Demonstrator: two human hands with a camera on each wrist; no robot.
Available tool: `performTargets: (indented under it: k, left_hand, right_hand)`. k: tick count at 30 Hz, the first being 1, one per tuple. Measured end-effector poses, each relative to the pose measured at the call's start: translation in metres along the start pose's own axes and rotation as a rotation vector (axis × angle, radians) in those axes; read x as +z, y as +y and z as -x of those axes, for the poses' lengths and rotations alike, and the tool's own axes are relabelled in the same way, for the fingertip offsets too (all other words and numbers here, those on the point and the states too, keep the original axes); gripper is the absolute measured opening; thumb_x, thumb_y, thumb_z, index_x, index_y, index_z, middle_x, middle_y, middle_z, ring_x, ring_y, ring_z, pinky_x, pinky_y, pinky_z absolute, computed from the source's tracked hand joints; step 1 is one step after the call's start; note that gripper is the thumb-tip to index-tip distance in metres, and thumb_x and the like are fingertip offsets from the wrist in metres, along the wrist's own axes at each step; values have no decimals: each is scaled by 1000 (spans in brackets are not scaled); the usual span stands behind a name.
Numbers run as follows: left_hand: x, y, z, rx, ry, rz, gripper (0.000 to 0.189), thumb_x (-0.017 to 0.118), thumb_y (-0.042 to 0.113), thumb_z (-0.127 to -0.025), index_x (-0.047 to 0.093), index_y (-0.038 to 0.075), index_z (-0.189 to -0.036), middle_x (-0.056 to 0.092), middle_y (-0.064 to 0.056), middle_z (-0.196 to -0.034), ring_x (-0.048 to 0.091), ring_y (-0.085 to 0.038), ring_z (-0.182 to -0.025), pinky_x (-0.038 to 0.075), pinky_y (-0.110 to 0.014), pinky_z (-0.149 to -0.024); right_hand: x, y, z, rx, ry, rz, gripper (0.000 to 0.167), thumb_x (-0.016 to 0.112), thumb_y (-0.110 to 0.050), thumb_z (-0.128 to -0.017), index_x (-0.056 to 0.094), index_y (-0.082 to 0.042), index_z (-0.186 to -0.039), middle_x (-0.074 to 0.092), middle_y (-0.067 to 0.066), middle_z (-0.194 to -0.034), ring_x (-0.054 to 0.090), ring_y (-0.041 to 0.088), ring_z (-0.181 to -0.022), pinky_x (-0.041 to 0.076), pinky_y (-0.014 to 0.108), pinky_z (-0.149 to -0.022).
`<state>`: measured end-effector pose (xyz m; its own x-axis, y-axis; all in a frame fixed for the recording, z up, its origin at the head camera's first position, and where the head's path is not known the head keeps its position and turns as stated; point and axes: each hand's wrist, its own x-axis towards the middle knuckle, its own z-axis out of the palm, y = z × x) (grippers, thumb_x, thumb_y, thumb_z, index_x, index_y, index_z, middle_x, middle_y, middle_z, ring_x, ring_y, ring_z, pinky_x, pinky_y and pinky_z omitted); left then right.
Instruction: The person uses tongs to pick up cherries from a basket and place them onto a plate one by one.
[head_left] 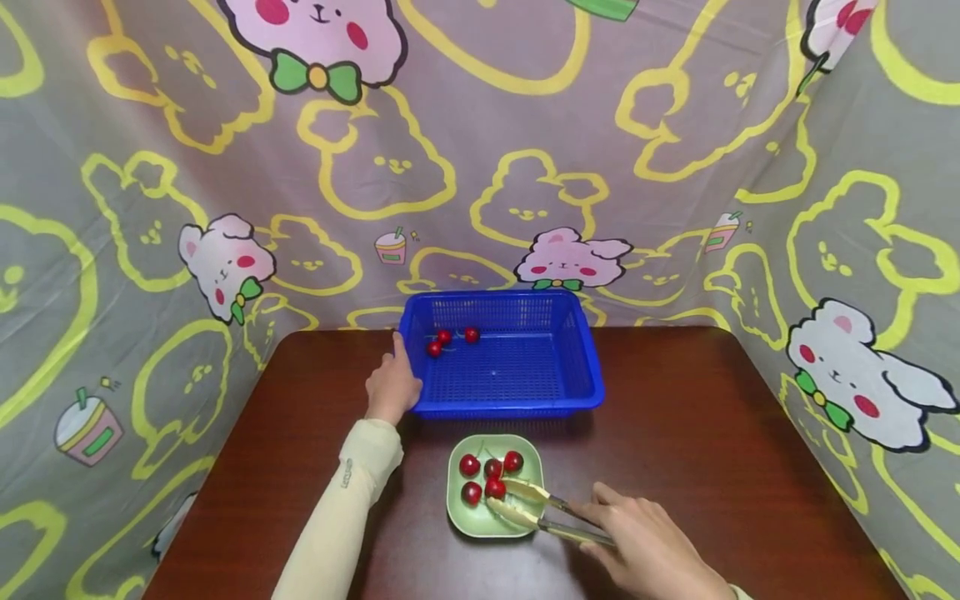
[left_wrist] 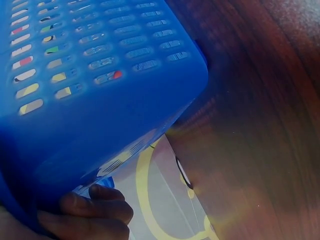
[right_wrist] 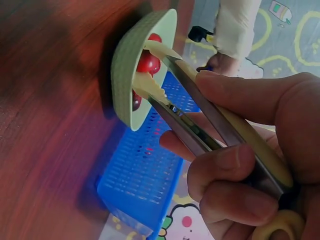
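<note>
Only lettering anywhere was a bit of tiny dark print by the cuff of the left cream sleeve, and it was way too small to read. The drink cups printed on the cloth had green label patches, no readable words on those either.

Table was a shiny reddish-brown wood-look thing with rounded far corners. Grey cloth hung behind it and down both sides, covered in yellow-outlined critters plus some white bunnies with pink cheeks and green bows.

The left hand had its fingers curled round the left rim of a blue basket, three cherries sitting in the basket's far left corner. The right hand was pinching a pair of tongs between thumb and fingers. Tong tips sat either side of one cherry in the pale green bowl, couldn't tell if they were actually squeezing it. Five cherries in that bowl total, just in front of the basket.
</note>
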<state>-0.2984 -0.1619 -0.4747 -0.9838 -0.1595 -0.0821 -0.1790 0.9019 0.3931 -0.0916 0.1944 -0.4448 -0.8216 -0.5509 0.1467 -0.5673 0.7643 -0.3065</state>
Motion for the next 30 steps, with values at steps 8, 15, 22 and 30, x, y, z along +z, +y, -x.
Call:
performTargets:
  k: [8,15,22,30]
  left_hand:
    - [-1,0,1,3,7,-2,96,67,19,-95,4,5,-166,49,-34,-146,65,-50,-105,52,-62,-95]
    - [4,2,4,9,1,11,95,66,19,-96,3,5,-166,49,-33,-148,64,-48,-105,51,-62,-96]
    - [2,0,5,0,8,10,95,66,18,-95,5,5,-166,50,-33,-145,64,-48,-101,52,-61,-94]
    - [0,1,2,1,12,19,95,67,19,-96,5,5,-166,50,-33,-146,64,-47,-102,52,-61,-94]
  right_hand:
    - [7,0,-2,11,-31,7,40,86,-24,-81,78,-19,-120,48,-14,-84,40,0,-60,37,25,-51]
    - [6,-2,2,59,-98,-6,48,86,-29,-81,76,-20,-127,44,-14,-85,38,2,-58,36,26,-51]
    - [3,-1,4,72,-106,-44,50,85,-31,-82,75,-20,-129,42,-15,-85,36,0,-59,34,24,-53]
    - [-15,5,4,-12,57,-65,50,87,-29,-81,75,-18,-128,42,-16,-84,33,-5,-60,32,18,-53]
